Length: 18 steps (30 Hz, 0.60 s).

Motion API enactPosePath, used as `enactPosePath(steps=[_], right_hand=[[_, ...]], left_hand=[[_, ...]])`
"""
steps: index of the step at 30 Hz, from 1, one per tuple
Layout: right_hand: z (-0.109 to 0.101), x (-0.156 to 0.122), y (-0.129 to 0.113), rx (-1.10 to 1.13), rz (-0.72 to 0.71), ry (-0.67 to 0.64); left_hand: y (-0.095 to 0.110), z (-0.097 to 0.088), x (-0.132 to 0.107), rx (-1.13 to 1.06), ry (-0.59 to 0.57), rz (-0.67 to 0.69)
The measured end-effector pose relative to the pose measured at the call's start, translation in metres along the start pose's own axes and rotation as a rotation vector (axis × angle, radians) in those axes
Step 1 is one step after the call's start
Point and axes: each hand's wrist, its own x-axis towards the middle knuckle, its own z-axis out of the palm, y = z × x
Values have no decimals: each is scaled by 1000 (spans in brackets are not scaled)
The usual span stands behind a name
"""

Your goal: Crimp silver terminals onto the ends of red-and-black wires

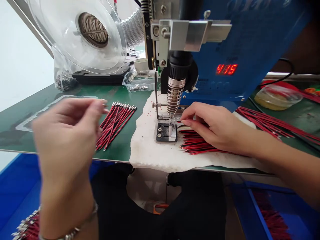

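My left hand [66,133] is raised above the table's front edge, motion-blurred, its fingers pinched on a small metal-tipped part near the finished wires [116,123]. Those red-and-black wires lie fanned on the green mat with metal tips pointing away. My right hand [212,128] rests on a pile of red wires [197,145] on the white cloth [150,150]. Its fingertips pinch a wire end at the small metal jig [166,131], directly under the soldering iron tip [175,96].
A blue soldering machine [250,50] reads 415 on its red display [226,69]. A clear solder spool [82,33] stands at the back left. More red wires [275,125] lie right, with a clear dish [278,96] behind. Blue bins [265,213] sit below the table.
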Motion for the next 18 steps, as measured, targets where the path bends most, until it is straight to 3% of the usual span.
enactPosePath(steps=[3,8,12,18], right_hand=[[3,0,-2,24,-57,34],[5,0,-3,47,-68,73],[7,1,-2,60,-63,80],[11,0,-3,44,4,82]], left_hand=[[22,28,-30,-242,-175,-100],[24,55,-45,-532,-360,-259],[18,66,-47,-536,-415,-292],[19,66,-50,-387,-421,-245]])
